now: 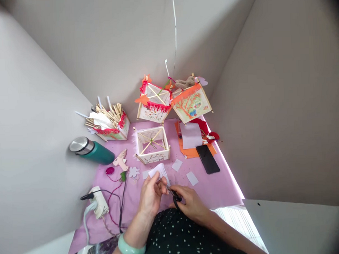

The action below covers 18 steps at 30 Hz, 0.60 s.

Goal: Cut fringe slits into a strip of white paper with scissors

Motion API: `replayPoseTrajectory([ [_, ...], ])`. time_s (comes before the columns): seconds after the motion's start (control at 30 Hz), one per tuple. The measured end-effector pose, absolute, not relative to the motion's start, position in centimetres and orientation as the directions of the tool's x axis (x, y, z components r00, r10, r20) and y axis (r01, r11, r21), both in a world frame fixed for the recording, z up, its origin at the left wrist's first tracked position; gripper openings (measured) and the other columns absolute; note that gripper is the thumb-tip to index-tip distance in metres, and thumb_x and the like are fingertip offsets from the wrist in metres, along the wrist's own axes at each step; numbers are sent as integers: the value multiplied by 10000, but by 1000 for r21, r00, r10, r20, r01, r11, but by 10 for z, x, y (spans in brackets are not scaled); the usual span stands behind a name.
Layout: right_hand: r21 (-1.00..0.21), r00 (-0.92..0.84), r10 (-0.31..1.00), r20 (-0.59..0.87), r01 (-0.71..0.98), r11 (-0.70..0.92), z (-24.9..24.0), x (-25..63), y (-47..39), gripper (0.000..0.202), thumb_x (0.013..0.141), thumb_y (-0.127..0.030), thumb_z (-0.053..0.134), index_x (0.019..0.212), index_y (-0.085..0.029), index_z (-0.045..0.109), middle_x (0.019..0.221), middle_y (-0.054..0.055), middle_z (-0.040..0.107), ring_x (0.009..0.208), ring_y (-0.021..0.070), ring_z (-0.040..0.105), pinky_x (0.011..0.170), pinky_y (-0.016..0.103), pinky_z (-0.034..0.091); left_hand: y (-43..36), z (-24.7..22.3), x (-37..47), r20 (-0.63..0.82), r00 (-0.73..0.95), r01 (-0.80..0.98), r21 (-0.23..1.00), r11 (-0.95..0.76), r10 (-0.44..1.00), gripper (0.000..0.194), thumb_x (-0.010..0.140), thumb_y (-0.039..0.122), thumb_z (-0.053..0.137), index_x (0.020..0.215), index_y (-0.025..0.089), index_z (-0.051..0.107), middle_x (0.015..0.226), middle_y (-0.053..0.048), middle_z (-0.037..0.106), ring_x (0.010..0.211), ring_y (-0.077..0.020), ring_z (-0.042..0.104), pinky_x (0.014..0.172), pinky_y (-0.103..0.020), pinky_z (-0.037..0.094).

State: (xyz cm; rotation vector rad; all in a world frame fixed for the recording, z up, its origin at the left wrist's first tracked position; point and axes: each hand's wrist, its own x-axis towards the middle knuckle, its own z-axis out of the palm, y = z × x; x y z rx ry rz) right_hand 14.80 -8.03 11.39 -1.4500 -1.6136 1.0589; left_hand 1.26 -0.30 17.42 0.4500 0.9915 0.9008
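Observation:
Pinched in my left hand (151,194) is a small stack of white paper (160,171), its layers fanned a little at the top edge. My right hand (192,203) grips black-handled scissors (176,198), whose blades point left toward the paper and my left fingertips. Whether the blades touch the paper is hard to see. Around the hands lie small white paper pieces, one piece (176,165) above and another piece (192,178) to the right. Just beyond the paper stands a square stick-framed lantern (153,157) with drawn branches on its side and crossed sticks on top.
Two decorated lanterns (155,114) lean at the back wall. Left are a box of sticks (111,134), a teal bottle (96,152), a pink glue gun (121,160), a paper flower (134,172) and a power strip (99,203) with cords. Right are a phone (207,159) and coloured sheets (190,135).

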Motion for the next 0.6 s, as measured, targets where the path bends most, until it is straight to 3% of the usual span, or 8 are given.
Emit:
replayPoseTrajectory([
  [0.17, -989, 5, 993, -122, 83, -122, 109, 164, -94, 469, 733, -124, 671, 1191, -206, 622, 880, 18, 685, 789, 163, 632, 778, 303, 504, -7, 172, 19, -519, 306, -377, 704, 602, 798, 310, 735, 338, 739, 622, 156, 515, 480, 58, 530, 305, -47, 351, 376, -222, 419],
  [0.33, -955, 349, 918, -190, -282, -91, 94, 190, -122, 340, 785, -306, 707, 1102, -211, 628, 1006, 62, 704, 958, 206, 658, 842, 339, 521, -8, 172, 33, -504, 389, -273, 737, 619, 771, 382, 763, 334, 714, 508, 152, 497, 398, 64, 436, 303, -51, 346, 426, -234, 454],
  [0.4, -946, 519, 819, -244, -313, -84, 77, 195, -144, 318, 821, -398, 674, 1071, -206, 628, 986, 73, 702, 912, 211, 671, 760, 331, 539, -9, 170, 39, -493, 418, -219, 761, 611, 763, 405, 776, 339, 701, 479, 150, 501, 392, 54, 435, 313, -58, 371, 452, -241, 468],
  [0.47, -942, 550, 779, -301, -297, -154, 55, 191, -171, 355, 824, -481, 660, 1037, -198, 647, 923, 75, 708, 824, 214, 677, 715, 345, 548, -10, 168, 46, -475, 444, -170, 788, 592, 759, 398, 783, 329, 692, 477, 146, 516, 406, 47, 457, 316, -61, 384, 466, -251, 477],
  [0.53, -931, 493, 793, -358, -254, -262, 30, 181, -200, 408, 791, -546, 678, 1001, -197, 688, 915, 81, 722, 862, 245, 683, 793, 397, 551, -10, 166, 52, -463, 465, -140, 803, 579, 755, 373, 778, 304, 691, 485, 146, 524, 432, 45, 490, 311, -59, 381, 473, -262, 487],
  [0.6, -915, 564, 720, -404, -227, -334, 9, 170, -229, 488, 777, -649, 634, 935, -195, 717, 897, 92, 729, 867, 272, 688, 849, 447, 542, -9, 166, 58, -457, 481, -116, 813, 571, 748, 357, 773, 279, 687, 484, 149, 521, 444, 41, 509, 316, -63, 391, 482, -265, 497],
])
